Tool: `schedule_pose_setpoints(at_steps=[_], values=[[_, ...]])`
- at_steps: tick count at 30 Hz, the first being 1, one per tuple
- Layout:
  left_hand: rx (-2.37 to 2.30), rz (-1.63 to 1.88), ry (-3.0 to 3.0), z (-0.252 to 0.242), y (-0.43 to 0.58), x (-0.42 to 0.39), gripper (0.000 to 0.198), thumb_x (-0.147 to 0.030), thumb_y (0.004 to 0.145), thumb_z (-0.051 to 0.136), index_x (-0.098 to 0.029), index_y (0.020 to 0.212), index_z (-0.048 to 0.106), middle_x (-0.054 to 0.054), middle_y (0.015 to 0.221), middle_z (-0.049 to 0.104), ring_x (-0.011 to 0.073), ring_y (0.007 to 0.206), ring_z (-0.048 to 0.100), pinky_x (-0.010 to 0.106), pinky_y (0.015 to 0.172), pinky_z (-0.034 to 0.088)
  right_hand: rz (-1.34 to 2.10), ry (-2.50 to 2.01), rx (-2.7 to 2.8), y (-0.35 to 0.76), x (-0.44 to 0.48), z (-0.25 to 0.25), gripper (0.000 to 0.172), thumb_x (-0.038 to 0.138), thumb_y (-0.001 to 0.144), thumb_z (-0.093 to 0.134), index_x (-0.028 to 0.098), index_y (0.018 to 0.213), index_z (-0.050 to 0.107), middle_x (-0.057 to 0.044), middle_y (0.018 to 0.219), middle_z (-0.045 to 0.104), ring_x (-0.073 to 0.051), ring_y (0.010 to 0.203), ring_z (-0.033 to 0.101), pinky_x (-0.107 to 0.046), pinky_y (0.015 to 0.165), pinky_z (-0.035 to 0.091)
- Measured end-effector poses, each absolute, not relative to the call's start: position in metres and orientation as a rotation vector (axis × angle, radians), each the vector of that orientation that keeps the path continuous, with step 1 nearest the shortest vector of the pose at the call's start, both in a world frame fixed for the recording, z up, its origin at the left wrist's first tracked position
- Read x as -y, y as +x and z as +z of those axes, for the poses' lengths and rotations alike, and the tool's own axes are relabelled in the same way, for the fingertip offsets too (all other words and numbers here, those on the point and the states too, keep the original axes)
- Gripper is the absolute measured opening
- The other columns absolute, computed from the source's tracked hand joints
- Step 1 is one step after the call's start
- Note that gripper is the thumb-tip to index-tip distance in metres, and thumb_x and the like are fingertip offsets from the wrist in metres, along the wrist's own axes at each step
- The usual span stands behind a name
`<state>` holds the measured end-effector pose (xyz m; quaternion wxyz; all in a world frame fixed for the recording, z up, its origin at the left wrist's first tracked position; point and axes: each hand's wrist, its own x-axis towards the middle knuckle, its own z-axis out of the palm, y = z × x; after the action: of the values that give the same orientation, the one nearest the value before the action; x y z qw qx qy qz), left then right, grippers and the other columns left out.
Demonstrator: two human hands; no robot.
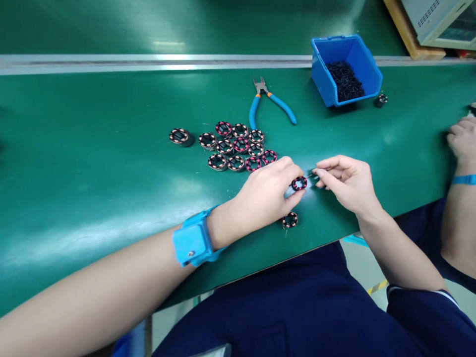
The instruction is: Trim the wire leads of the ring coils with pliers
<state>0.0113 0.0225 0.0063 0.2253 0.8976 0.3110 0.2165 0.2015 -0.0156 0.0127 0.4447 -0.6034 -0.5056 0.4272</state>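
Observation:
My left hand [269, 191] is closed around a small ring-shaped motor stator [299, 183] with dark red windings, gripping it between thumb and fingers just above the green bench. Beside it, my right hand [344, 181] pinches a thin wire [310, 175] that runs from the stator's edge to the fingertips. Something small and dark shows at those fingertips, too small to name. Just below my left fingers, another stator [290, 219] with copper windings sits on the bench. Several more stators [236, 163], copper and red, stand in a cluster beyond my left hand.
Blue-handled cutting pliers [261, 94] lie open behind the cluster. A blue bin [322, 77] holds many short black pieces [345, 82], with a lone stator [381, 100] beside it. Another stator [181, 137] stands left. A co-worker's hand [463, 139] rests at the right edge.

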Motion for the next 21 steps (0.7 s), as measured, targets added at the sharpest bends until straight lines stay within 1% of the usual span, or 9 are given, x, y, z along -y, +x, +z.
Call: schedule_pose_setpoints(at_steps=[9, 21], values=[[-0.855, 0.605, 2.485, 0.0078, 0.0108, -0.0225, 0.020, -0.023, 0.087, 0.057, -0.008, 0.098, 0.064, 0.008, 0.089, 0.058, 0.0174, 0.079, 0.058, 0.029, 0.069, 0.050, 1.047, -1.510, 1.323, 0.1990, 0.0163, 0.0111, 0.020, 0.028, 0.076, 0.070, 0.010, 0.086, 0.068, -0.005, 0.071, 0.069, -0.011, 0.059, 0.067, -0.017, 0.050, 0.051], [-0.869, 0.575, 2.482, 0.0083, 0.0116, -0.0230, 0.020, -0.023, 0.086, 0.058, -0.008, 0.099, 0.063, 0.008, 0.090, 0.058, 0.0175, 0.080, 0.057, 0.029, 0.070, 0.050, 1.035, -1.509, 1.289, 0.2004, 0.0164, 0.0097, 0.021, 0.029, 0.076, 0.071, 0.011, 0.087, 0.067, -0.004, 0.071, 0.068, -0.011, 0.059, 0.067, -0.017, 0.051, 0.052]])
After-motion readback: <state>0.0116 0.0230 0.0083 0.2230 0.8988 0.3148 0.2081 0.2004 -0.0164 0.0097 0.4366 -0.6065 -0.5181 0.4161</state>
